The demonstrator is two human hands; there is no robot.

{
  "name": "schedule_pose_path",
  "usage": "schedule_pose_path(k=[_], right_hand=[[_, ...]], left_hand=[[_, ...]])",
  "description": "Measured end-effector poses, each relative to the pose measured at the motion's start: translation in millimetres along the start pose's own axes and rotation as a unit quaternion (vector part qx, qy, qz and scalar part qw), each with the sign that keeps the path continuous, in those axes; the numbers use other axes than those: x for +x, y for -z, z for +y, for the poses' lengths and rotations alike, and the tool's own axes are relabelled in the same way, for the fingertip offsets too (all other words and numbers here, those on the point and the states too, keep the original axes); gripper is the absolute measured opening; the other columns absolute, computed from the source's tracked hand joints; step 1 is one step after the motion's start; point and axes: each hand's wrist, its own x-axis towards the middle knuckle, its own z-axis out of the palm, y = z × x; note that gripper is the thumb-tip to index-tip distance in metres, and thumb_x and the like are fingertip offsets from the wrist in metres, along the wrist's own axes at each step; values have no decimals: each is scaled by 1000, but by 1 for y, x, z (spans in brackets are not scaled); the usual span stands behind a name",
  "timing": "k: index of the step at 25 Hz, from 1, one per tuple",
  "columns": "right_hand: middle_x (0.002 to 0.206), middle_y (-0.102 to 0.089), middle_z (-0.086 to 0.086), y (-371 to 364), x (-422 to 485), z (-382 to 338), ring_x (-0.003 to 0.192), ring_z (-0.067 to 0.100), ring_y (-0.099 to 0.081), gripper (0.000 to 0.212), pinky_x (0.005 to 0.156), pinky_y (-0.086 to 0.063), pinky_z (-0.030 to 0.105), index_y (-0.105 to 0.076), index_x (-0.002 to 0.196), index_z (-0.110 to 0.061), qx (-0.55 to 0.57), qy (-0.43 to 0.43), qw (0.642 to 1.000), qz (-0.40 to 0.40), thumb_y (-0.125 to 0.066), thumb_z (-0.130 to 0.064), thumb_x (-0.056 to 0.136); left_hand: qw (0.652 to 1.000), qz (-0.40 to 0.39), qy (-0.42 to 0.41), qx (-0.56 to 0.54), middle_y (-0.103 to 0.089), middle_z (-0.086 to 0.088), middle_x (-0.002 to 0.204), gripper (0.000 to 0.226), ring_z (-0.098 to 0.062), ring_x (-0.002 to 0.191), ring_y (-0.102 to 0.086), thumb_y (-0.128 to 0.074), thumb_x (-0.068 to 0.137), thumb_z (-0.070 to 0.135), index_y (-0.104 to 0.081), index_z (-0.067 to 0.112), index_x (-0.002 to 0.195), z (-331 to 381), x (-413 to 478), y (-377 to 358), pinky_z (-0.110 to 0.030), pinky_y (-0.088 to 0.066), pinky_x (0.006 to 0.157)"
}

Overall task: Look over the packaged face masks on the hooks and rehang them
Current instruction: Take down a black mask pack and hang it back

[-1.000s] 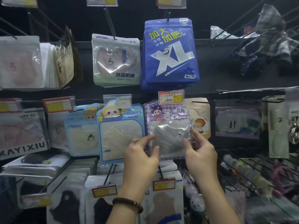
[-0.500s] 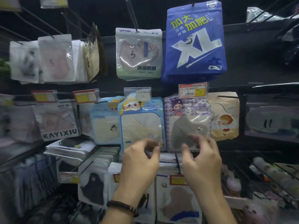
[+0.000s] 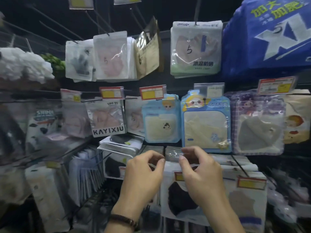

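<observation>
- I am holding both forearms up from the near edge, side by side, the left wrist wearing a dark bracelet (image 3: 125, 220).
- My left hand (image 3: 144, 172) is curling loosely, thumb and forefinger nearly meeting; I am seeing nothing between them.
- My right hand (image 3: 202, 175) is arching over, knuckles up, its fingertips (image 3: 181, 158) reaching the edge of a clear pack (image 3: 173, 154). I cannot tell whether they are pinching it or only touching.
- That clear pack is sitting just beyond my fingers, above the black-mask pack (image 3: 181, 199) of the lower row and just under the blue panda pack (image 3: 206, 125).
- I judge I am starting on this pack: I should be taking it by its top corners with both hands, keeping it flat and finding the hang hole before sliding it along its hook, which I cannot see.
- Pulling by the film alone risks creasing it or dragging neighbours off.
- Farther back, the purple checked pack (image 3: 257, 125) is hanging right of the panda pack, and the KAYIXIU pack (image 3: 107, 118) far left.
- Farthest up, the blue XL bag (image 3: 269, 34) is hanging at the right.
</observation>
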Motion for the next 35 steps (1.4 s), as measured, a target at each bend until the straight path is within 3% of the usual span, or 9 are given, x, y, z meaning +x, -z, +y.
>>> schedule_pose_path(k=[2,6,9,11,14,20,24,27,35], right_hand=[[99,-74,-20,-27,-9,-14,96,-3,-68,8,79,-52,18,-73,105,-36,-8,-10,1000,-11,-74,-31,98],[101,-73,-21,-85,-23,-44,98,-6,-66,9,87,-58,27,-73,108,-35,-24,-19,999,-29,-72,-33,99],[101,-72,-21,-124,-27,-64,97,-8,-65,8,84,-55,20,-73,108,-36,-46,-7,998,-43,-72,-33,100],[100,-73,-20,-142,-22,-75,96,-9,-65,7,80,-51,13,-73,107,-36,-62,-7,996,-56,-72,-33,100],[100,-74,-17,-165,-5,-82,98,-3,-67,13,86,-56,23,-75,111,-31,-98,-9,991,-95,-71,-35,100],[113,-74,-9,-184,41,-51,105,11,-67,22,86,-50,25,-74,121,-27,-159,-42,972,-165,-70,-36,102],[125,-69,-6,-204,74,-33,109,16,-67,27,92,-59,34,-71,128,-31,-184,-40,963,-192,-69,-35,101],[140,-65,-1,-224,97,-31,120,20,-67,34,100,-56,35,-68,135,-30,-229,-19,946,-227,-70,-31,101],[139,-69,0,-226,104,-25,126,19,-65,36,108,-54,36,-68,138,-27,-265,-10,939,-220,-71,-27,102]], left_hand=[[1000,-8,2,-13,-73,28,82,8,4,77,-70,-73,96,40,-76,40,88,-24,5,26,-23,-58,70],[1000,-22,-13,-14,-73,26,79,12,5,77,-69,-74,96,35,-76,40,85,-75,18,75,-17,-56,68],[999,-30,-32,0,-73,24,77,10,6,76,-69,-74,96,35,-77,38,87,-106,34,105,-20,-57,71],[999,-32,-40,12,-74,25,77,9,8,77,-69,-74,95,34,-78,37,88,-121,46,120,-14,-54,70],[997,-34,-45,48,-74,24,77,5,9,78,-67,-76,94,34,-79,34,90,-138,66,138,-6,-47,68],[983,-59,-68,160,-74,20,89,4,1,85,-67,-74,94,36,-78,35,97,-160,116,153,-32,-61,81],[952,-116,-106,264,-72,14,107,14,-10,102,-68,-73,97,37,-76,36,110,-163,160,141,-38,-60,96],[916,-180,-162,320,-68,8,122,25,-16,117,-64,-75,97,40,-74,31,120,-169,197,128,-40,-54,105],[850,-307,-260,341,-72,10,115,45,-13,100,-67,-70,91,62,-72,31,124,-195,249,94,-38,-61,88]])
